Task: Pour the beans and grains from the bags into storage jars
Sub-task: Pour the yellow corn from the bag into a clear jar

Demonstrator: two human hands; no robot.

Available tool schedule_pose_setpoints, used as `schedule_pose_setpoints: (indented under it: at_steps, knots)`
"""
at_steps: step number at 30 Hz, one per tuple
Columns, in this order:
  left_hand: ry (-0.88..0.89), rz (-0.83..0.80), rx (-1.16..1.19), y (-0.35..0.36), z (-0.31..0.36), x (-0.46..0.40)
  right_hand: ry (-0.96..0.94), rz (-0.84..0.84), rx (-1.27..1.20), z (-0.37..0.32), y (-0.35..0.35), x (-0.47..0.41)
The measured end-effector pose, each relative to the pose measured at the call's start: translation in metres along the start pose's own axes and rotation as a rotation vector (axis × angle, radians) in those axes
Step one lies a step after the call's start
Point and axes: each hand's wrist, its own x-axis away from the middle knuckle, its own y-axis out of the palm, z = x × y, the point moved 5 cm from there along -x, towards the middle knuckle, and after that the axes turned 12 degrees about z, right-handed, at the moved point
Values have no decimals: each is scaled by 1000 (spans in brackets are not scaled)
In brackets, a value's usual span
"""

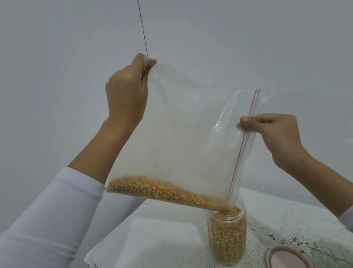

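A: Currently left hand (126, 93) pinches the top corner of the zip bag (185, 137), held high; right hand (276, 133) pinches its zip edge.
B: Contents?
A: Yellow kernels (161, 190) lie along the low edge; bag mouth sits in the jar (228, 235); jar nearly full, upright on speckled counter (166, 247); pink lid (287, 263) just beside.

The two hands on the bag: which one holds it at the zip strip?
The right hand pinches the bag at its red and blue zip strip, near the jar. The left hand grips the raised bottom corner.
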Motion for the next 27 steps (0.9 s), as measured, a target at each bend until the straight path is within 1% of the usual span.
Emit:
schedule_pose_setpoints:
  at_steps: [1, 4, 7, 10, 12, 19, 22, 25, 27]
  knots:
    - [-10, -4, 6, 0, -1, 0, -4, 10, -4, 0, -1, -1]
    - [3, -14, 0, 0, 1, -1, -1, -40, 15, -1, 2, 0]
    - [-3, -26, -3, 1, 1, 0, -9, -28, 7, -1, 3, 0]
    - [6, -29, 7, 0, 2, 3, -4, -65, 30, 0, 6, 1]
    - [-9, -32, 7, 0, -1, 3, -5, -35, 13, 0, 5, 0]
    - [-29, 3, -20, -8, -14, 2, -37, -55, 9, -7, 15, -1]
    - [-35, 0, -31, -13, -21, 4, -43, -111, 46, -10, 24, -1]
    - [-66, 16, -39, -18, -29, 6, -66, -82, 35, -12, 27, -2]
    - [-72, 15, -43, -20, -33, 7, -66, -122, 58, -13, 33, -1]
